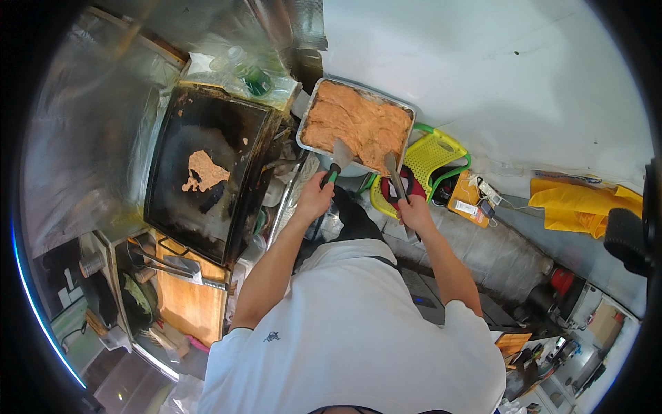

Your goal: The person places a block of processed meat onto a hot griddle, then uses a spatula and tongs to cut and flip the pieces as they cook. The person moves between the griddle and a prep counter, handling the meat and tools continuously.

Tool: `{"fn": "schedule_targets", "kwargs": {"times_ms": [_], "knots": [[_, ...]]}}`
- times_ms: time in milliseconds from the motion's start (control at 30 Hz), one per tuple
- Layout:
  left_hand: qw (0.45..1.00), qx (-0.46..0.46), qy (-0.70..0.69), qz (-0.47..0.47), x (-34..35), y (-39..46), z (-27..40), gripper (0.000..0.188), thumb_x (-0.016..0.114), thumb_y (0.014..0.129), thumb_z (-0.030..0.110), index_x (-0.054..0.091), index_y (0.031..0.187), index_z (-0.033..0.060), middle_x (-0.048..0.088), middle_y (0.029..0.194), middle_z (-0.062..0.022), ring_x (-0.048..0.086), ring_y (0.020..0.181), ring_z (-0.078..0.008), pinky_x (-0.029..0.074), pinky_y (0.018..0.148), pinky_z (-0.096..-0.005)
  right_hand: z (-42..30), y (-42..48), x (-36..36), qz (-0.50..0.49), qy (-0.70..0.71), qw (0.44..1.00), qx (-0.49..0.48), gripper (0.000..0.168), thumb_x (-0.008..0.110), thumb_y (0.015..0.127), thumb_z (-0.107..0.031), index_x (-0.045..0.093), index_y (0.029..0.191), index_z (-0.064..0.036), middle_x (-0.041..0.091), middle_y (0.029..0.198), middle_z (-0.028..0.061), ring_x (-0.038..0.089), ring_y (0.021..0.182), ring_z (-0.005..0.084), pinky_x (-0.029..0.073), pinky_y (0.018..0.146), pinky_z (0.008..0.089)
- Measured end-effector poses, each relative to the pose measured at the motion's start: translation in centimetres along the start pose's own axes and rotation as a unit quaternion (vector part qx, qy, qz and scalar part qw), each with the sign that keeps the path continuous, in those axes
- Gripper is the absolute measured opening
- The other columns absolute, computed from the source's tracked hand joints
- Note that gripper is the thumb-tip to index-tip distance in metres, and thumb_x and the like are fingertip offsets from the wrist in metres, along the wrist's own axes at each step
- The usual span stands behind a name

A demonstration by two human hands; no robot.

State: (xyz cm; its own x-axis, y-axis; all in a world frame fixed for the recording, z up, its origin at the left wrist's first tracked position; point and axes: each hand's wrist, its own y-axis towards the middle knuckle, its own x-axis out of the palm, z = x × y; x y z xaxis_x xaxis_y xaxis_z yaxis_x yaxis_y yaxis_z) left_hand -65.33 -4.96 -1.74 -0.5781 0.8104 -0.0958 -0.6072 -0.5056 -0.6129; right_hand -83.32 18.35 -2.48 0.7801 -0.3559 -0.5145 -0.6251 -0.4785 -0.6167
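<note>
My left hand (314, 199) grips a scraper (342, 154) by its black and green handle. The flat metal blade touches the near edge of an orange-brown paste, possibly raw minced meat (362, 116). This fills a rectangular metal tray (408, 106) in front of me. In my right hand (416, 215) is a long metal utensil (397, 181), its end in the paste at the tray's near right corner; whether it is tongs or a spatula is unclear. To the left, a ragged patch of similar-coloured food (207, 171) lies on a dark flat griddle (227, 119).
A bottle of green liquid (251, 72) stands behind the griddle. Nearer me are a wooden board (191, 305) and a wide metal spatula (181, 266). A yellow-green plastic chair (434, 150) is right of the tray, beside a power strip (489, 191) with cables. Foil-like sheeting (93, 145) lines the left wall.
</note>
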Motion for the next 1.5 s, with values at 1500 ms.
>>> {"fn": "schedule_targets", "kwargs": {"times_ms": [1500], "knots": [[0.788,0.039,-0.360,0.498,-19.2,-19.1,-13.5,0.050,0.053,0.097,0.014,0.039,0.141,-0.0063,0.063,0.078,-0.0094,0.053,0.052,-0.0116,0.045,0.048,-0.0258,-42.5,1.6,24.5,-0.138,-0.435,0.473,-0.754,0.014,0.062,0.082,-0.017,0.060,0.086,-0.004,0.066,0.081,0.0154,0.067,0.074,0.0336,0.053,0.065,0.0455]]}}
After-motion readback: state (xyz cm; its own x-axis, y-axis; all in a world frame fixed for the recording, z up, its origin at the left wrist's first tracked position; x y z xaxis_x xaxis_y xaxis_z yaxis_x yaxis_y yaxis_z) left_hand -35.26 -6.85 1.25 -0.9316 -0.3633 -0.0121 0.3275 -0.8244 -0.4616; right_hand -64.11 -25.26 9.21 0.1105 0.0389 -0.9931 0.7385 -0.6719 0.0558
